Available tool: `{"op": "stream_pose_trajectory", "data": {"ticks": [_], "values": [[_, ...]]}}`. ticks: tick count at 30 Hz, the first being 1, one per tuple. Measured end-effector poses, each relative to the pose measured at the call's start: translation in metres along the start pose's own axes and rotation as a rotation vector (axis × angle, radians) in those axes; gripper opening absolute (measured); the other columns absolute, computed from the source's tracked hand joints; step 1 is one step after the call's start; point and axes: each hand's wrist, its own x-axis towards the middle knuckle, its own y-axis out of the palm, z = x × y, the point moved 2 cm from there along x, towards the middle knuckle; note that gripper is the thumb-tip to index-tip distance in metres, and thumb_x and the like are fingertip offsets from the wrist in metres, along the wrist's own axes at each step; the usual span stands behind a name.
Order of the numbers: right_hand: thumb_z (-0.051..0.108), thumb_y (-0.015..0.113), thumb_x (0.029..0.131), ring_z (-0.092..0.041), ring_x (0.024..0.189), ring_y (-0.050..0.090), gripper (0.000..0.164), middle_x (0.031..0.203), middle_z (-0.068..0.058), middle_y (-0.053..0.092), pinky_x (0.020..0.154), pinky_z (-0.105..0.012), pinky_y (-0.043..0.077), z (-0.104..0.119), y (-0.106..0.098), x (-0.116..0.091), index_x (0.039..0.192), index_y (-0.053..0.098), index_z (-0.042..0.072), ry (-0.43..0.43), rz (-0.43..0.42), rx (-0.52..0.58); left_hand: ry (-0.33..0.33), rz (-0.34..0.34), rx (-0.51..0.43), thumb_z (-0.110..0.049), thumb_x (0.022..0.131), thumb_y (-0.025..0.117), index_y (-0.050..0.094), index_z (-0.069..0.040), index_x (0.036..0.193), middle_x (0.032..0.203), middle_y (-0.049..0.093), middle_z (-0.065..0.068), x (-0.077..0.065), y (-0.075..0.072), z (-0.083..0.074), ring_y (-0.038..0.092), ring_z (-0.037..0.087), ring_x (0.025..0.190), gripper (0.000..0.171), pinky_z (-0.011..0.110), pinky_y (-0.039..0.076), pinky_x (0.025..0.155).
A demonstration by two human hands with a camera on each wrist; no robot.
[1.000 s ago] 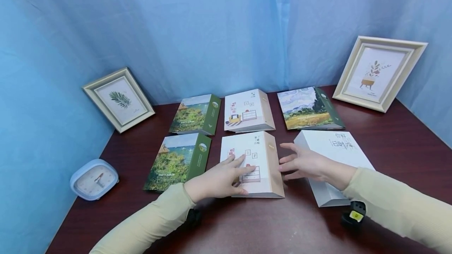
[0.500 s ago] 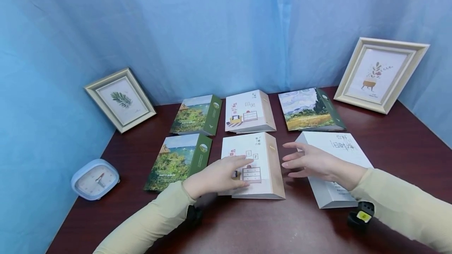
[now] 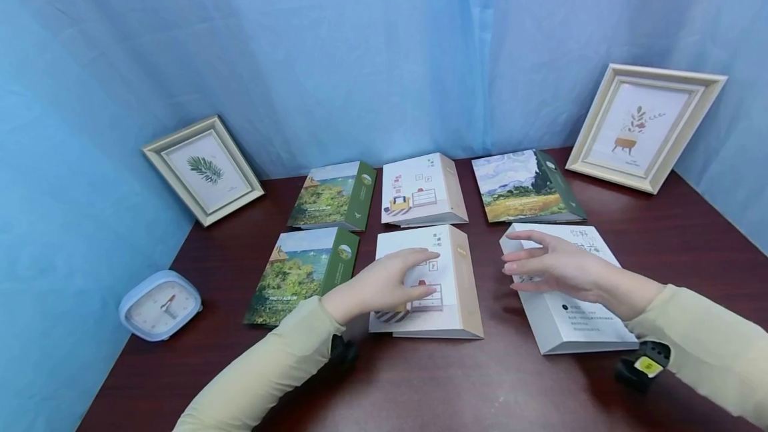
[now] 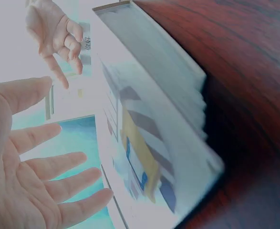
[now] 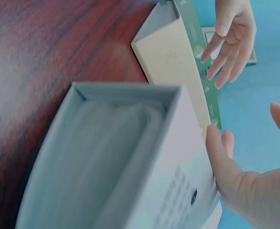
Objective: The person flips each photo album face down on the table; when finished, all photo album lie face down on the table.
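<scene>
A: Where does the white album point(image 3: 427, 282) lie on the surface point(image 3: 456, 379)?

B: Front row, middle, long axis running away from you. Your left hand point(image 3: 384, 283) hovers over its cover, fingers loose; your right hand point(image 3: 555, 267), open, is above the white box point(image 3: 579, 322).

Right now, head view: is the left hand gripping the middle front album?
No: the left hand hovers with relaxed fingers over the cover of the middle front album, curled round nothing.

Staged tabletop set: blue curtain backdrop point(image 3: 360, 52), dark wooden table point(image 3: 480, 379), propped picture frames point(image 3: 645, 124).
</scene>
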Motion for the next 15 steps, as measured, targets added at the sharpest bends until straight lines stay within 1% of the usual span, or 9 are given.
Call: {"op": "stream_pose_trajectory", "data": {"ticks": [6, 10, 15], "values": [[0.011, 0.059, 0.093, -0.010, 0.103, 0.059, 0.082, 0.131, -0.018, 0.043, 0.092, -0.038, 0.051, -0.003, -0.016, -0.004, 0.150, 0.001, 0.000, 0.012, -0.020, 0.015, 0.008, -0.033, -0.107, -0.028, 0.092, 0.063, 0.044, -0.014, 0.142, 0.143, 0.047, 0.003, 0.009, 0.000, -0.003, 0.041, 0.016, 0.134, 0.055, 0.035, 0.035, 0.110], [0.011, 0.058, 0.094, -0.008, 0.101, 0.060, 0.081, 0.124, -0.010, 0.049, 0.090, -0.034, 0.052, -0.007, -0.028, -0.008, 0.150, 0.001, 0.000, 0.013, -0.031, 0.027, 0.019, -0.046, -0.154, -0.027, 0.092, 0.063, 0.044, -0.015, 0.142, 0.144, 0.047, 0.002, 0.015, 0.002, -0.006, 0.042, 0.016, 0.134, 0.055, 0.034, 0.036, 0.109], [0.009, 0.054, 0.096, -0.007, 0.098, 0.063, 0.077, 0.112, 0.001, 0.057, 0.088, -0.031, 0.053, -0.013, -0.046, -0.015, 0.149, -0.001, 0.000, 0.029, -0.026, 0.064, 0.038, -0.055, -0.211, -0.025, 0.093, 0.062, 0.043, -0.015, 0.143, 0.144, 0.047, 0.001, 0.025, 0.004, -0.012, 0.046, 0.020, 0.131, 0.054, 0.031, 0.039, 0.106]]}}
